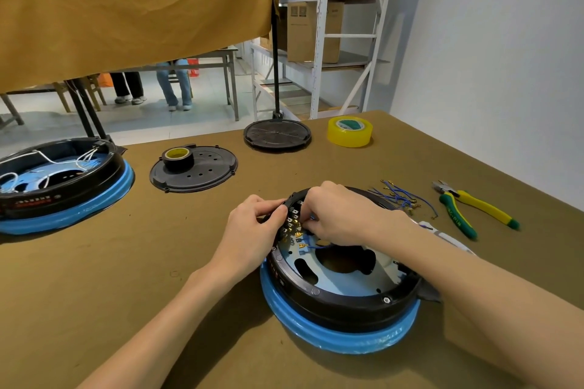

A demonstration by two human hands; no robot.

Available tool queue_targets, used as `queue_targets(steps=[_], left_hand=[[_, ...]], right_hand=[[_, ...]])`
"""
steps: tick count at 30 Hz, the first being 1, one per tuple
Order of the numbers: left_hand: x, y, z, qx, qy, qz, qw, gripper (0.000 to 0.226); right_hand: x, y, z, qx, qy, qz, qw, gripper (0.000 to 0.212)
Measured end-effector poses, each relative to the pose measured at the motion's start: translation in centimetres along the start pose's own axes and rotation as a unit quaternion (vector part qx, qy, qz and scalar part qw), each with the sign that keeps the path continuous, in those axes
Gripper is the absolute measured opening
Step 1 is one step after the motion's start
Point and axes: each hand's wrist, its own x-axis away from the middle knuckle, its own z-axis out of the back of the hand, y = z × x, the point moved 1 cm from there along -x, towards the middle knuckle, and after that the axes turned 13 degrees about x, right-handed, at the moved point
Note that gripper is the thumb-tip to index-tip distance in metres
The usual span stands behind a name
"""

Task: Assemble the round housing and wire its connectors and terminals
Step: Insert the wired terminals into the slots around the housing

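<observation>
**Wiring at the terminal row, housing's far-left rim**

The round housing [341, 278] sits on the brown table [126, 278] at about 5 o'clock in the view, black ring on a blue-wrapped base, pale metal plate inside with a large centre opening.

Key relation: the terminal block [292, 226] stands on the rim at the housing's 10–11 o'clock, its row of brass tabs running roughly along the rim from 11 toward 9. Both hands meet there. The left hand [256, 227] comes in from 7 o'clock and pinches the black block edge between thumb and curled fingers, steadying it. The right hand [341, 215] reaches across from 4 o'clock, fingers curled down onto the tabs; it appears to pinch a blue wire [317, 246], though the fingertips are hidden. Right hand does the fitting, by my reading; left only braces.

Some tabs already carry connectors; others look bare, so wiring is partway.

Spare blue leads [398, 196] lie just beyond the housing at 2 o'clock, pliers [467, 208] further right.
</observation>
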Motion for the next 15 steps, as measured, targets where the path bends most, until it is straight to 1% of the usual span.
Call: queue_targets(steps=[6, 15], left_hand=[[-0.1, 0.0, 0.2, -0.004, -0.012, -0.007, 1.000, 0.023], [-0.2, -0.3, 0.2, -0.002, -0.012, -0.010, 1.000, 0.025]], right_hand=[[0.3, 0.2, -0.7, -0.037, 0.022, -0.005, 0.999, 0.019], [0.6, 0.6, -1.3, -0.082, 0.052, 0.003, 0.995, 0.019]])
